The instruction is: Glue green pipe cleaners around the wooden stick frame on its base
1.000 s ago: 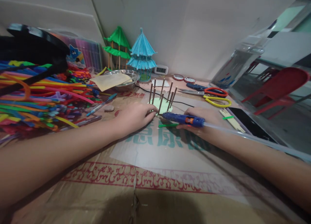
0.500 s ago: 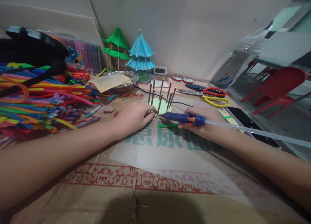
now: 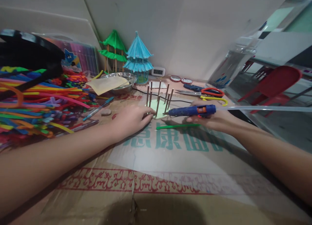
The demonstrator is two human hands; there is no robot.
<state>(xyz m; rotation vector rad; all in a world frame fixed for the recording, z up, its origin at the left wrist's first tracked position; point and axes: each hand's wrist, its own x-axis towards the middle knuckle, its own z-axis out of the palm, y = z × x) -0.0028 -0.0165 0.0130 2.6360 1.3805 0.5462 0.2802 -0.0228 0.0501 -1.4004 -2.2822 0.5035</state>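
Note:
My left hand (image 3: 131,121) rests at the left front edge of a pale green base (image 3: 161,110), thumb and forefinger pinched on its rim, close to the foot of a front stick. Several thin brown sticks (image 3: 158,103) stand upright on the base. My right hand (image 3: 207,119) grips a blue hot glue gun (image 3: 180,111), its nozzle pointing left at the base's right front edge, near a stick's foot. From the gun's back a long clear glue stick (image 3: 263,108) reaches right. A green pipe cleaner (image 3: 177,126) lies just in front of the base.
Colourful pipe cleaners (image 3: 41,104) are heaped at the left. Green (image 3: 113,52) and blue (image 3: 138,56) pavilion models stand behind a metal bowl (image 3: 126,79). Scissors (image 3: 212,91) and a clear bottle (image 3: 231,67) are at the right. A pen (image 3: 98,108) lies left.
The glue gun has moved right, its nozzle away from the front stick near my left fingers. My left hand still touches the base. More of the green pipe cleaner shows.

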